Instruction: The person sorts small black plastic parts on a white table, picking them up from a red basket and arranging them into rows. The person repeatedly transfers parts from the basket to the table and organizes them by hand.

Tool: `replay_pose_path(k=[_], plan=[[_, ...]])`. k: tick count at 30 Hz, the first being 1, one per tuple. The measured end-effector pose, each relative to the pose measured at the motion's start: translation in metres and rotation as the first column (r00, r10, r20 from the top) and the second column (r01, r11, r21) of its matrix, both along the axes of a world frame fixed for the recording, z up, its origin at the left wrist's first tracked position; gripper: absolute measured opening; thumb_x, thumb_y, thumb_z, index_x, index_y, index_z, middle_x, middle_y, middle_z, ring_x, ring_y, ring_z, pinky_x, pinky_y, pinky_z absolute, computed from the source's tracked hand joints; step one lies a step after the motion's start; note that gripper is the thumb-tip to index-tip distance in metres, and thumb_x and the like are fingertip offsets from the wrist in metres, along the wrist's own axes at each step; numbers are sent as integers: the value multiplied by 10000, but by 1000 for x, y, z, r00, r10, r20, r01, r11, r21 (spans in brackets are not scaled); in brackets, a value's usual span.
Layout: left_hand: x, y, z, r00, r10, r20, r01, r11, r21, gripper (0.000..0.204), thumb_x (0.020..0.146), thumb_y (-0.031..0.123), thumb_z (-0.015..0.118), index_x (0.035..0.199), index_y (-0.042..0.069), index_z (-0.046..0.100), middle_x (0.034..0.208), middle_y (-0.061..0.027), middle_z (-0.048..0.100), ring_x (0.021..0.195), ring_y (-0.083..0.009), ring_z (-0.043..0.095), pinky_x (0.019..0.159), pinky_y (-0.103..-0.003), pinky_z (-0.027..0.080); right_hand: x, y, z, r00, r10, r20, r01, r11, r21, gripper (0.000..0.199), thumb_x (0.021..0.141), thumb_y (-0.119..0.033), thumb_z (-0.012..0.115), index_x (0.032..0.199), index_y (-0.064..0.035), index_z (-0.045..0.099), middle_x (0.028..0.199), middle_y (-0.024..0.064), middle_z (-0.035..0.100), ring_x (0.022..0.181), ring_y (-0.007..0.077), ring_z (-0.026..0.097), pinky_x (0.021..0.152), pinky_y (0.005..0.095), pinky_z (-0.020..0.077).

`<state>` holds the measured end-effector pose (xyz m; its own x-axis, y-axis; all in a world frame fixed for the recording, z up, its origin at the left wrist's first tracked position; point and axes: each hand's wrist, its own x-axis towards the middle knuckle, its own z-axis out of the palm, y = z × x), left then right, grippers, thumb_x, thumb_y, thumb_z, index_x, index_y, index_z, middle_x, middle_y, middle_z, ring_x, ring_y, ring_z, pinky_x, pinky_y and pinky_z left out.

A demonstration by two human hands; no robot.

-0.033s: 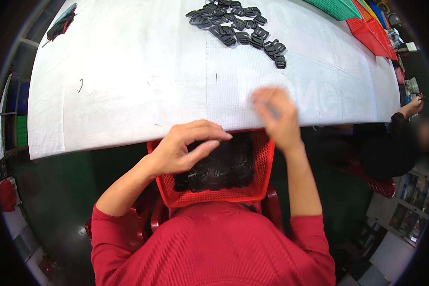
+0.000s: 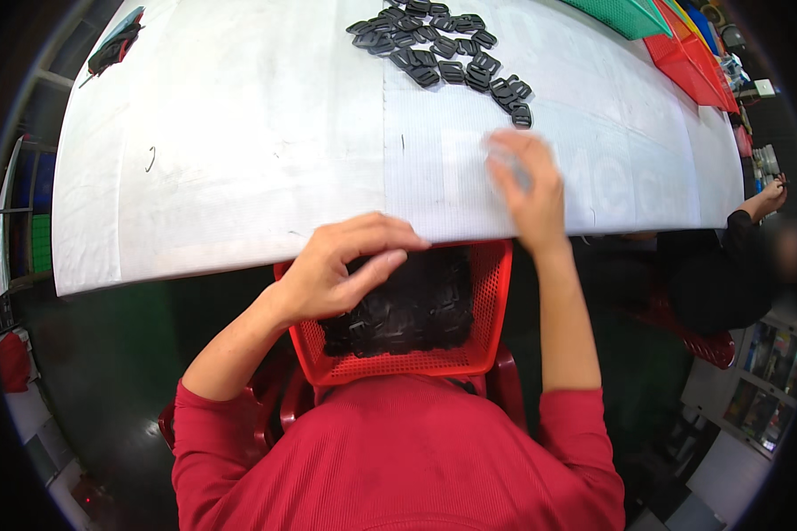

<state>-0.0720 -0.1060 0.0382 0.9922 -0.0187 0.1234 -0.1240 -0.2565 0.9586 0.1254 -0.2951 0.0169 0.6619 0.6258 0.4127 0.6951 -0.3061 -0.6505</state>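
Note:
A red mesh basket (image 2: 483, 354) rests on my lap against the edge of the white table (image 2: 239, 159). It is full of black plastic buckles (image 2: 407, 310). My left hand (image 2: 345, 265) lies palm down over the basket's far left side, fingers stretched across the buckles; what is under the palm is hidden. My right hand (image 2: 527, 190) hovers over the table just past the edge, blurred by motion, with something pale and smeared at its fingertips. A row of black buckles (image 2: 443, 53) lies spread on the far part of the table.
Red trays (image 2: 691, 62) and a green tray (image 2: 629, 13) are stacked at the table's far right. A dark object (image 2: 115, 44) lies at the far left corner. Another person's arm (image 2: 753, 212) shows at the right, above a red chair (image 2: 708, 345).

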Motion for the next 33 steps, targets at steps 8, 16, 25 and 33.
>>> replay_pose_path(k=[8, 16, 25, 33], plan=[[45, 19, -11, 876, 392, 282, -473, 815, 334, 260, 881, -1, 620, 1130, 48, 679, 1115, -145, 661, 1068, -307, 618, 912, -365, 495, 100, 77, -37, 1000, 8, -13, -8, 999, -50, 408, 957, -295, 591, 1252, -13, 603, 1254, 145, 629, 1187, 294, 569, 1040, 372, 407], [28, 41, -32, 804, 553, 220, -594, 717, 365, 330, 894, 0, 606, 1216, 61, 647, 1249, -148, 613, 1189, -304, 575, 999, -367, 457, 21, 62, 10, 889, 224, -400, -175, 972, 155, 285, 1002, -237, 552, 1120, -24, 699, 1090, 67, 696, 1002, 142, 616, 906, 274, 465], [19, 25, -34, 851, 370, 373, -525, 593, 611, 383, 788, 94, 741, 1166, 78, 682, 1180, -79, 636, 1044, -277, 593, 880, -364, 487, -23, 45, 1, 965, 65, 254, -34, 992, -125, 212, 809, -135, 738, 1018, -102, 736, 975, 33, 690, 971, 223, 611, 861, 357, 439], [19, 21, -25, 880, 465, 97, -468, 812, 349, 300, 802, 87, 731, 1100, 77, 711, 976, -24, 682, 907, -225, 611, 785, -339, 494, -27, 55, -6, 931, 55, 361, 8, 985, -171, 179, 776, -171, 756, 945, -121, 725, 953, -30, 686, 931, 173, 596, 859, 368, 391]])
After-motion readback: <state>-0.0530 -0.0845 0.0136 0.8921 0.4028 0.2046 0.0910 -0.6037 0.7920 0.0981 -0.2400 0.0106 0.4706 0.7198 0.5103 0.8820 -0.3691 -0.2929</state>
